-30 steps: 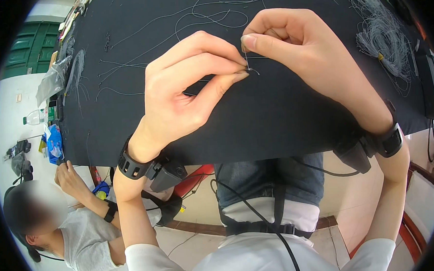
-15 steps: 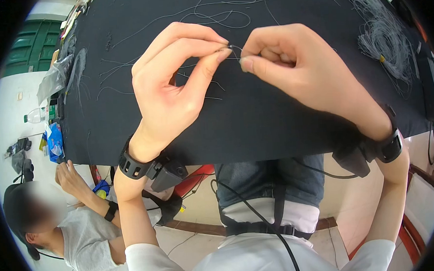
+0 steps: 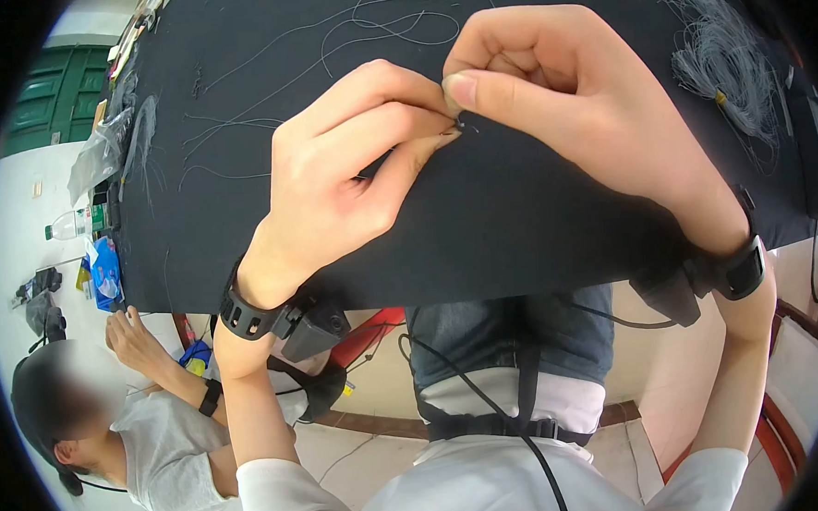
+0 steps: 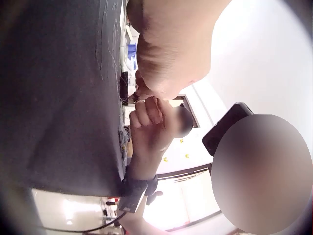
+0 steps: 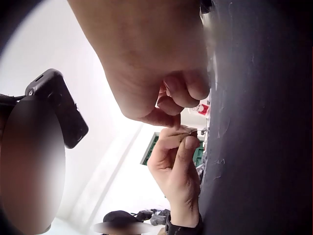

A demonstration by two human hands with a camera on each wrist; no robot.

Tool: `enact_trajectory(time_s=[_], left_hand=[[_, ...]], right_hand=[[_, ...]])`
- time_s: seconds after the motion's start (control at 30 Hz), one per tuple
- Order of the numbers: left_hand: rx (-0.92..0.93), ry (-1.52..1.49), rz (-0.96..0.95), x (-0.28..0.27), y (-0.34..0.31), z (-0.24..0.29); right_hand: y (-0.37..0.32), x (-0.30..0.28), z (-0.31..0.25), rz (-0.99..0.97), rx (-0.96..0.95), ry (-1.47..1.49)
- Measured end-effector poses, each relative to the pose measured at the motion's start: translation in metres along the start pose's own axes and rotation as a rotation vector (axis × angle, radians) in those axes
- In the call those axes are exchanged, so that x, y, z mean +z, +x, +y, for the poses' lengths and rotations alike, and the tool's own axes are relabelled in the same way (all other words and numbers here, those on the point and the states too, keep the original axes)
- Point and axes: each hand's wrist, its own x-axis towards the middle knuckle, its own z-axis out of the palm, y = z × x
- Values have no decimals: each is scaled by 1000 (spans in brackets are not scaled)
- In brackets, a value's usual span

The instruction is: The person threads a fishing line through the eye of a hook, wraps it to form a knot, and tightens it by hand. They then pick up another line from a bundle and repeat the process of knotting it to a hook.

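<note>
My left hand (image 3: 340,167) pinches a thin grey cord between thumb and fingers, over the black-covered table. A small dark knot (image 3: 460,124) with a short tail shows just past its fingertips. Above and to the right, my right hand (image 3: 567,99) has thumb and forefinger pressed together, its thumb tip right over the left fingertips; the strand between them is mostly hidden. In the right wrist view, the left hand (image 5: 178,166) appears below the right hand's curled fingers (image 5: 178,93). The left wrist view shows the right hand (image 4: 149,127) close to the left.
Loose cords (image 3: 388,30) lie across the far part of the black tablecloth (image 3: 519,240). A tied coil of grey cord (image 3: 728,81) is at the right. Beyond the left edge are a plastic bottle (image 3: 67,223) and a seated person (image 3: 169,444).
Since half a second ago, my left fingertips have moved right and nearer to me. My right hand has moved farther up the table, bringing its thumb tip over the left fingertips.
</note>
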Motion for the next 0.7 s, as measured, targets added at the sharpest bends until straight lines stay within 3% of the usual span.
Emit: enact_trajectory(time_s=[0.23, 0.43, 0.53, 0.7], left_hand=[[31, -64, 87, 1, -2, -2], [-94, -53, 215, 0, -4, -3], [-114, -25, 214, 2, -4, -9], [-102, 6, 46, 1, 0, -1]], right_hand=[[2, 1, 5, 81, 18, -126], [0, 5, 7, 19, 47, -192], [-3, 5, -2, -61, 24, -187], [-3, -1, -4, -90, -23, -135]])
